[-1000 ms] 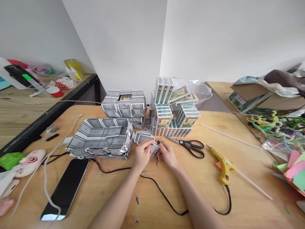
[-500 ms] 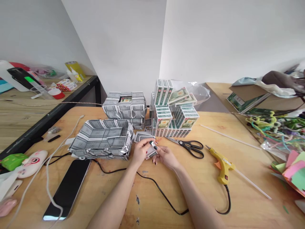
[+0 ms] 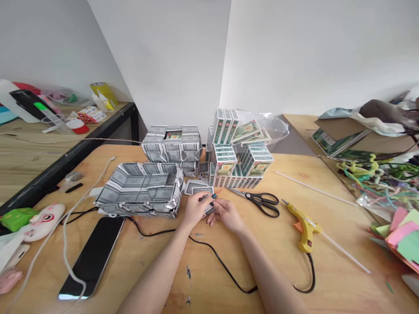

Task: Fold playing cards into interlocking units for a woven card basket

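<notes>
My left hand [image 3: 195, 209] and my right hand [image 3: 226, 214] meet at the middle of the table, both closed on a playing card [image 3: 208, 209]. Fingers cover most of that card; only a patterned grey part shows. Just behind my left hand lie loose playing cards [image 3: 195, 186], backs up. Left of the hands sits an open tray built from folded playing cards [image 3: 131, 208]. Beyond it stands a larger block made of the same folded cards [image 3: 170, 148]. Boxed card decks [image 3: 235, 179] are stacked behind my right hand.
Black scissors [image 3: 262, 200] and a yellow glue gun [image 3: 306, 226] lie to the right, with glue sticks [image 3: 314, 187] nearby. A phone [image 3: 94, 257] and a white cable [image 3: 67, 244] occupy the left. A black cord [image 3: 222, 261] runs beneath my forearms.
The card between my hands has turned: its white face with red marks was showing, and now a grey patterned part shows. My fingers have shifted slightly around it.
</notes>
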`<state>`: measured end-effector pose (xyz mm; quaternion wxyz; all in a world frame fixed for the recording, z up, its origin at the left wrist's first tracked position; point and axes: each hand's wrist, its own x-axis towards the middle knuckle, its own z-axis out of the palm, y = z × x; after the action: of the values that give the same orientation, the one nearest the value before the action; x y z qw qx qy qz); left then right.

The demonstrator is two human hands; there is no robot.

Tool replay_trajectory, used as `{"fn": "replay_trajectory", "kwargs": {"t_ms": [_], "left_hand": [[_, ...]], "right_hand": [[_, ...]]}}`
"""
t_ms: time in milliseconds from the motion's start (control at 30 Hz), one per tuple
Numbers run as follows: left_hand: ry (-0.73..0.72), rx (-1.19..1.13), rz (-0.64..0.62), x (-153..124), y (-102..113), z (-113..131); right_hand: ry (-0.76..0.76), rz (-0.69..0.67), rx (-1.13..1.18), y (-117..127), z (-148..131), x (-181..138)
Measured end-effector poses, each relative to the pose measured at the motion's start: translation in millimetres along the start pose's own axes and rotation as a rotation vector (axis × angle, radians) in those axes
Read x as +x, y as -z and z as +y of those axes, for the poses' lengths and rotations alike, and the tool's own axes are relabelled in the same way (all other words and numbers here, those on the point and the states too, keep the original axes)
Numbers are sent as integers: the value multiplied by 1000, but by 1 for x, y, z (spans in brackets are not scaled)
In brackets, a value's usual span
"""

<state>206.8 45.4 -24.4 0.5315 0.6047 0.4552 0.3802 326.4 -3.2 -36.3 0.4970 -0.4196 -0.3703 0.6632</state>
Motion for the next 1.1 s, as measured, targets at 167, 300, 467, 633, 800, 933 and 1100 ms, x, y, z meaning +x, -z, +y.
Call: {"fn": "replay_trajectory", "kwargs": {"t_ms": [167, 300, 467, 633, 800, 933, 1100], "left_hand": [[136, -228, -75, 2, 0, -2], [133, -226, -68, 3, -1, 2], [-113, 120, -32, 2, -3, 4], [-216, 296, -12, 2, -6, -1], [-248, 322, -23, 3, -6, -3], [-209, 279, -52, 5, -4, -1], [-155, 248, -95, 8, -2, 1]], "right_hand": [[23, 40, -82, -3, 2, -1], [3, 55, -83, -4, 0, -2], [-52, 113, -78, -6, -3, -3], [-80, 157, -114, -7, -4, -1], [-118, 182, -126, -8, -4, -1], [-123, 180, -90, -8, -3, -1], [-94, 106, 12, -5, -3, -2]]}}
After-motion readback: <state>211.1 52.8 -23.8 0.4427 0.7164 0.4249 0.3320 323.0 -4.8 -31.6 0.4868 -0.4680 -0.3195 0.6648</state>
